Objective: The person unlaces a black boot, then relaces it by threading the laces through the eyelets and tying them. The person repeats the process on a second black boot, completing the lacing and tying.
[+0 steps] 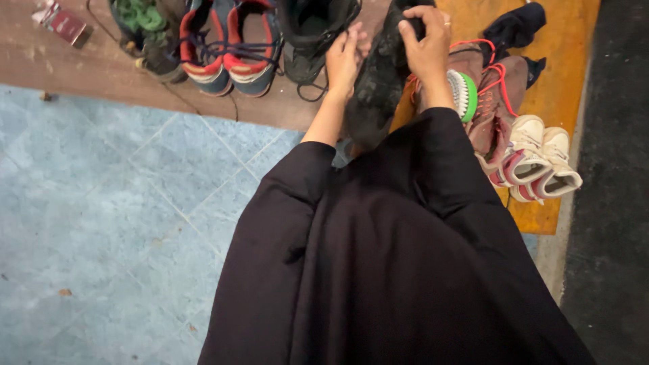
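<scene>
A tall black boot is held up in front of me, its sole end pointing down towards my lap. My right hand grips the boot's upper edge from the right. My left hand rests against the boot's left side, fingers curled on it. Both arms wear black sleeves above a black garment that fills the lower frame. A brush with a green rim and white bristles lies just right of my right wrist, on a brown boot with red laces.
Shoes line the floor ahead: a red-and-blue pair, a dark shoe with green inside, another black boot. White-and-pink small shoes sit on an orange mat. A dark cloth and small red box lie further off.
</scene>
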